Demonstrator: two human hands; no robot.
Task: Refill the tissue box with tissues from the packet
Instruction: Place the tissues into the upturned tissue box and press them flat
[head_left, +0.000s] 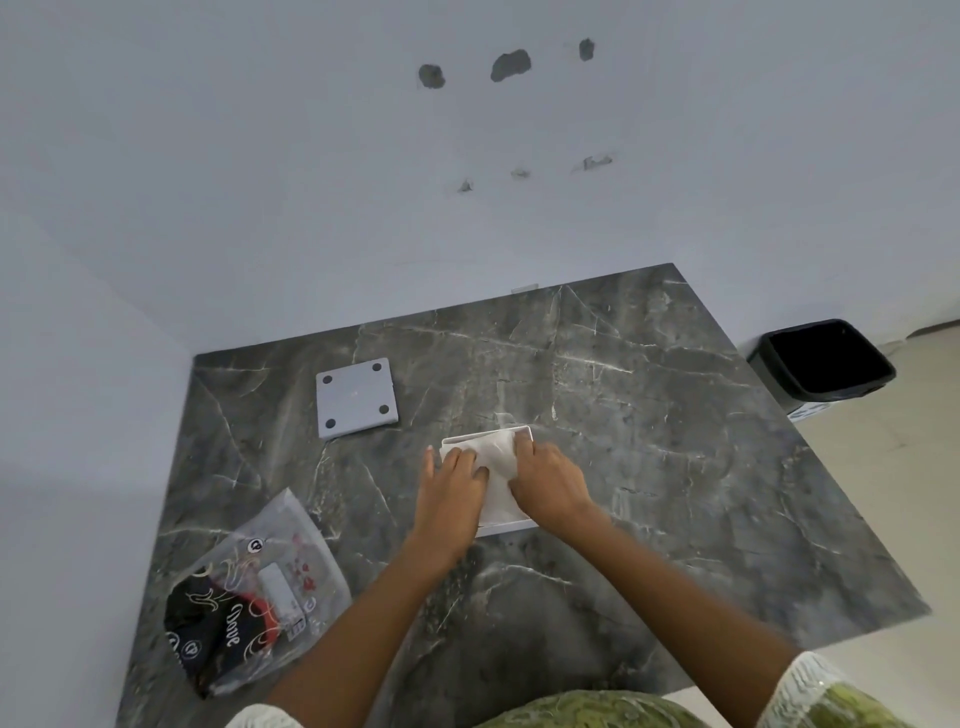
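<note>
A white square tissue box (485, 435) stands open at the middle of the dark marble table (649, 415). White tissues (500, 457) fill it and bulge above its rim. My left hand (449, 488) lies flat on the tissues' left side, fingers spread. My right hand (550, 480) presses on their right side, fingers curled over the stack at the box's far right corner. The box's flat white lid (356, 397), with dark round feet at its corners, lies apart at the back left. The clear plastic tissue packet (254, 597), printed black and red, lies flattened at the front left.
A white wall runs behind and to the left of the table. A black bin (823, 364) stands on the floor beyond the table's right edge. Green patterned clothing shows at the bottom of the view.
</note>
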